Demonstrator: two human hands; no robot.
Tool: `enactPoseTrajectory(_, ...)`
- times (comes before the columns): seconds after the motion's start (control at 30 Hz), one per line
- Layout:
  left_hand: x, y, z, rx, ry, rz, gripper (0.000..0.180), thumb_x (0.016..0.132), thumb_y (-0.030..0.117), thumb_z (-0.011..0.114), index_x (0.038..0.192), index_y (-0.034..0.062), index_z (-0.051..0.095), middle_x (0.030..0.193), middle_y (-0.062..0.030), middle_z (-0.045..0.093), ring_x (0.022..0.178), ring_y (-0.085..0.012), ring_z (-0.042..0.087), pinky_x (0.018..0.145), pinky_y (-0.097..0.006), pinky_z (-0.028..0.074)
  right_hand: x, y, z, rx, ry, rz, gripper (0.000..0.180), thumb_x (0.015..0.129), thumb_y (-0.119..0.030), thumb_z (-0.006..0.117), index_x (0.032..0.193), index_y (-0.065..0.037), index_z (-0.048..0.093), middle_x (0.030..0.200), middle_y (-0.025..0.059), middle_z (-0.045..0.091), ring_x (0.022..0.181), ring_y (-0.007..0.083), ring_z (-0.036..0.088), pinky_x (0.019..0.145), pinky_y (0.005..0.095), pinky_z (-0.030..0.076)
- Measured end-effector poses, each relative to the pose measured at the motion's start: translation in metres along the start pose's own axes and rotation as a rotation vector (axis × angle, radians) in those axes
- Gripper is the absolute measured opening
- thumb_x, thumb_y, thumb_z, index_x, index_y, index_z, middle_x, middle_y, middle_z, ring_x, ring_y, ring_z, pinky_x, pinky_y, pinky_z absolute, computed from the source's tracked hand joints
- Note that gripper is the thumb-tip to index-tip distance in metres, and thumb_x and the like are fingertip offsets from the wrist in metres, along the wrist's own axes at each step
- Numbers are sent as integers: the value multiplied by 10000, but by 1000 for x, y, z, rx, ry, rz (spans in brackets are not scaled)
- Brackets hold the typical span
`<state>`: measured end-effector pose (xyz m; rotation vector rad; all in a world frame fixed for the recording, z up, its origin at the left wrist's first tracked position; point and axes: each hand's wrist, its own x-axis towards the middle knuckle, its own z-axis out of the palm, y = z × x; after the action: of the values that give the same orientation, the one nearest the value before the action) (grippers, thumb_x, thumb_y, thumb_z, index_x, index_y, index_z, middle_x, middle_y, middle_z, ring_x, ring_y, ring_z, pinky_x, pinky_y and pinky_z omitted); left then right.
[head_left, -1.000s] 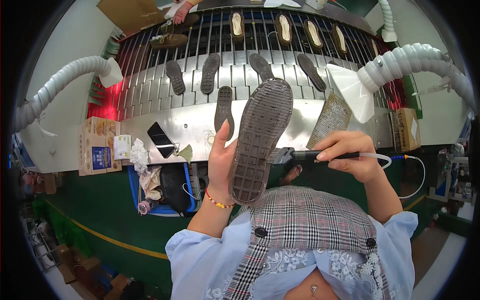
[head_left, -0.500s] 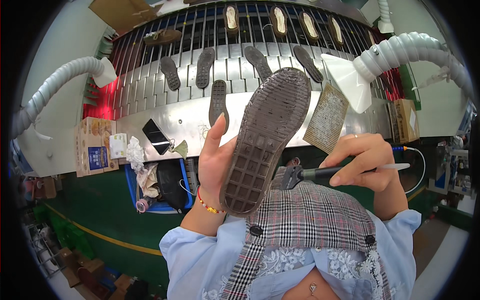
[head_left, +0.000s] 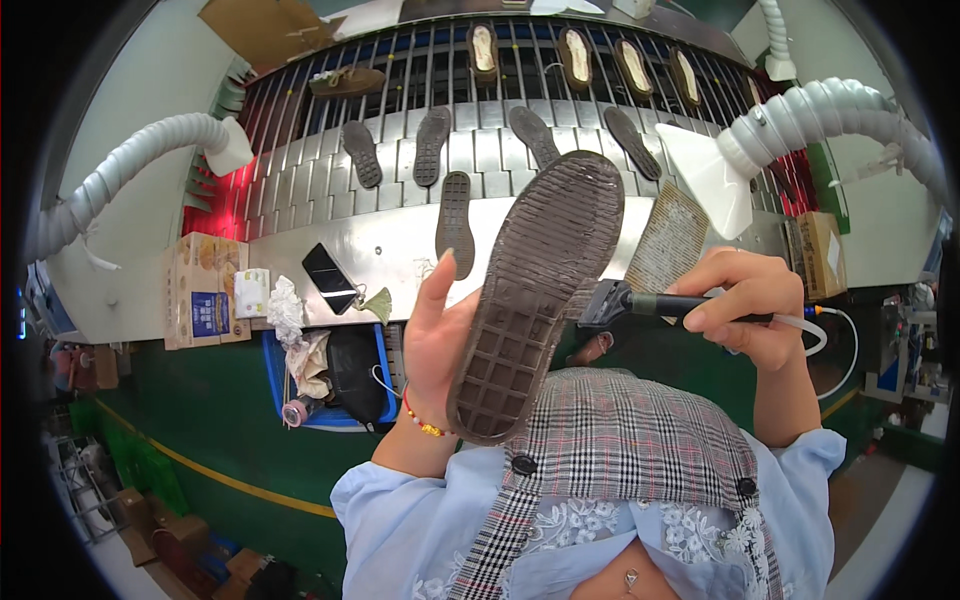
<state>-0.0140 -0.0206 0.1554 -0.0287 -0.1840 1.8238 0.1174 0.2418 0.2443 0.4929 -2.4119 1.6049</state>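
My left hand (head_left: 437,345) holds up a dark brown shoe sole (head_left: 535,290), tread side toward me, tilted with its toe up and to the right. My right hand (head_left: 750,305) grips a dark pen-like tool (head_left: 660,303) with a white hose at its rear; its flat head touches the sole's right edge. A beaded bracelet sits on my left wrist.
A slatted conveyor (head_left: 300,180) carries several soles and insoles. One dark sole (head_left: 455,222) lies at its near edge. White suction hoses (head_left: 120,175) flank it, the right one (head_left: 830,110) ending in a hood. A phone (head_left: 329,278), boxes (head_left: 200,290) and a blue bin (head_left: 275,370) sit left.
The sole has come closer and tilted further right. My right hand brought the tool's head up against the sole's edge.
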Motion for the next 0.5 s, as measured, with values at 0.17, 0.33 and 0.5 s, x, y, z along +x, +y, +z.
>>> enactPoseTrajectory(0.17, 0, 21, -27, 93, 79, 49, 754, 976, 534, 276, 1410, -79, 338, 1349, -274, 474, 1162, -363, 555, 990, -456, 459, -7, 16, -4, 56, 41, 32, 220, 756, -124, 726, 917, 27, 720, 922, 208, 682, 765, 267, 662, 646, 337, 512)
enactPoseTrajectory(0.33, -18, 88, -82, 124, 279, 260, 759, 969, 513, 298, 1418, -99, 312, 1404, -299, 400, 1254, -369, 476, 1044, -434, 418, -52, 41, -3, 305, 408, 218, 277, 806, -144, 717, 981, 67, 677, 957, 220, 656, 825, 268, 656, 732, 351, 531)
enactPoseTrajectory(0.5, -39, 252, -61, 421, 330, 576, 754, 958, 488, 448, 1372, -131, 329, 1358, -300, 445, 1246, -400, 475, 1079, -452, 410, -79, 63, 16, 398, 490, 425, 311, 807, -126, 714, 1033, 80, 659, 952, 209, 653, 831, 267, 651, 766, 358, 531)
